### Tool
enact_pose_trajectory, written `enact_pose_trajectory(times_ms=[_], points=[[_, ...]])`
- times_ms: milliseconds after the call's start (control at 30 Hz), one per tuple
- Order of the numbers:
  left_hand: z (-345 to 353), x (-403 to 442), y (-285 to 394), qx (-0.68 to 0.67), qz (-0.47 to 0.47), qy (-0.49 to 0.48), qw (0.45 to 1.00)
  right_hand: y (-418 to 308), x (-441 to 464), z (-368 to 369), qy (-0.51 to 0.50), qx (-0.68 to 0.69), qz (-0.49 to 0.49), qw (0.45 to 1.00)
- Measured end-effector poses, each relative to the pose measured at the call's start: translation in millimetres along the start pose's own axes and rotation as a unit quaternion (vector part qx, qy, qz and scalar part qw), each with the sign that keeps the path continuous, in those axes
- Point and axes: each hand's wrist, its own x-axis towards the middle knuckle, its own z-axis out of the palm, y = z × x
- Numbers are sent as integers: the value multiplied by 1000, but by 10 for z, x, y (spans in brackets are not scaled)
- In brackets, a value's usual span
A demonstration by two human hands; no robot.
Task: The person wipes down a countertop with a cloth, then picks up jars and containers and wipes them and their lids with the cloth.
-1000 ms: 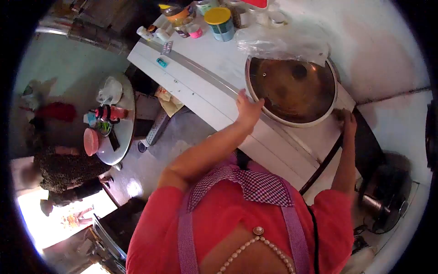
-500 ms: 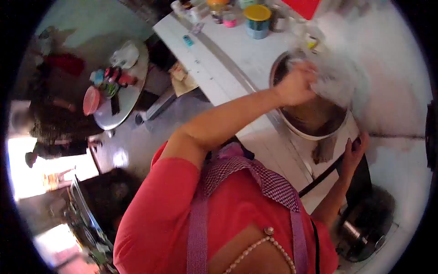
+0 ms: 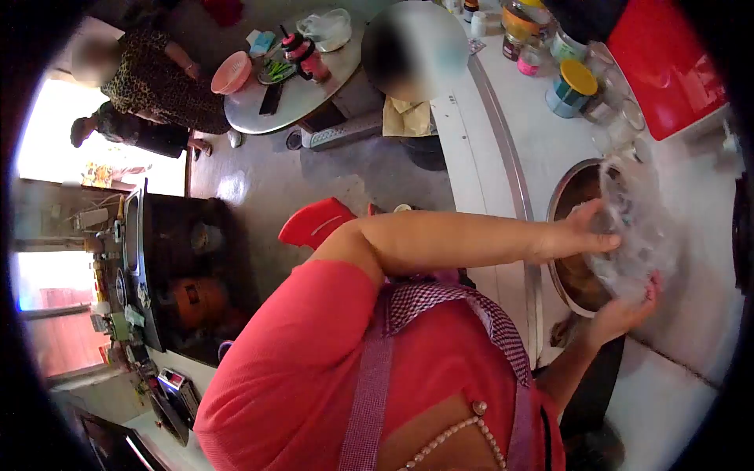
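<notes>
Showing at far left two people by one bright doorway [image 3: 47, 145]: one person in leopard print [image 3: 153, 78] and one person in dark clothes [image 3: 118, 129]. Continuing right to one round table [image 3: 305, 100], holding one pink basket [image 3: 232, 73], one plate of green vegetables [image 3: 276, 72], one dark flat object [image 3: 271, 100], one pink-and-black bottle [image 3: 302, 56] and one bowl [image 3: 335, 35] with clear plastic about it. Wearing, at lower centre, one pink-red top [image 3: 290, 361], one purple checked apron [image 3: 365, 412] and one bead necklace [image 3: 437, 442]. Passing one white counter [image 3: 463, 149], bearing one yellow-lidded can [image 3: 570, 90] among several jars, too overlapped to count. Showing on its near part one round, brown-bottomed vessel [image 3: 567, 192], partly covered by one clear plastic bag [image 3: 640, 235]. Touching the bag's left side with the left hand [image 3: 581, 235], thumb lying along the plastic, fingers partly hidden; not showing clearly whether gripping. Curling the right hand [image 3: 624, 314] around the bag's lower edge, fingers bent, pinching the plastic. Ending at upper right with one red panel [image 3: 667, 71], standing beyond the jars.
</notes>
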Motion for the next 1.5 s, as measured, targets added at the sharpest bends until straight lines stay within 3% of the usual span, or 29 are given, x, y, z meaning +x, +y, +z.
enact_pose_trajectory(times_ms=[67, 100, 133, 233, 300, 367, 467, 533, 567, 633, 733, 800, 867, 900, 933, 967, 1033, 1067, 1167, 1233, 1300, 1400, 1433, 1500], points=[[56, -84, 70, -172, -33, -21, 984, -88, -236, 157, -99, 51, 10, 994], [61, -5, 35, -179, -19, 64, 982, -64, -485, 253, -144, 179, 55, 972], [-15, -17, 44, -163, 7, 84, 983, -126, -644, 323, -188, 302, 98, 929], [-280, 4, -29, -152, 46, 154, 975, -443, -654, 279, -391, 172, 19, 904], [-428, 37, -107, -181, 18, 216, 959, -317, -598, 303, -313, 259, 109, 907], [-485, 7, -89, -38, -2, 122, 992, -352, -501, 380, -245, 338, 205, 885], [-520, -160, 45, 177, -36, 10, 984, -473, -280, 460, -240, 277, 244, 898], [-519, -257, 89, 305, -68, -62, 948, -483, -247, 539, -334, 221, 192, 896], [-524, -291, 105, 266, -87, -79, 957, -483, -223, 549, -375, 189, 162, 893], [-543, -377, 111, 189, -123, -117, 967, -603, -209, 504, -451, 317, 182, 814], [-661, -62, -316, 96, -70, -155, 981, -357, -319, 443, -380, 238, 123, 885], [-546, -294, 42, 34, -20, -130, 991, 73, -224, 306, -317, 243, 34, 916], [-475, -291, 120, 27, 17, -120, 992, 551, -127, -41, -276, 80, -36, 957], [-470, -211, 51, 53, 38, -123, 990, 771, -75, -335, -267, -87, -58, 958], [-463, -227, -41, 177, 81, -74, 978, 931, -68, -726, -258, -257, -69, 929], [-483, -215, -193, 173, 86, -60, 979, 1006, -104, -1119, -254, -419, -70, 869], [-689, -207, -324, 16, -55, -28, 998, 823, -168, -1337, -106, -406, 140, 897], [-747, -207, -262, 6, -109, 4, 994, 694, -137, -1301, 69, -205, 310, 926], [-849, -229, -334, -2, -136, 67, 988, 1421, -646, -2142, 145, -335, 274, 890], [-922, -210, -403, 9, -131, 104, 986, 1989, -1213, -2713, 171, -568, 209, 777], [-878, -185, -489, 9, -129, 122, 984, 2792, -1988, -3508, 128, -757, 182, 614], [-890, -62, -592, 0, -128, 130, 983, 2575, -2071, -3349, 30, -660, 419, 623], [-897, -23, -635, 1, -125, 132, 983, 2428, -1896, -3175, -38, -651, 504, 567], [-950, -29, -640, 6, -104, 164, 981, 1959, -1460, -2503, 1, -683, 473, 557]])
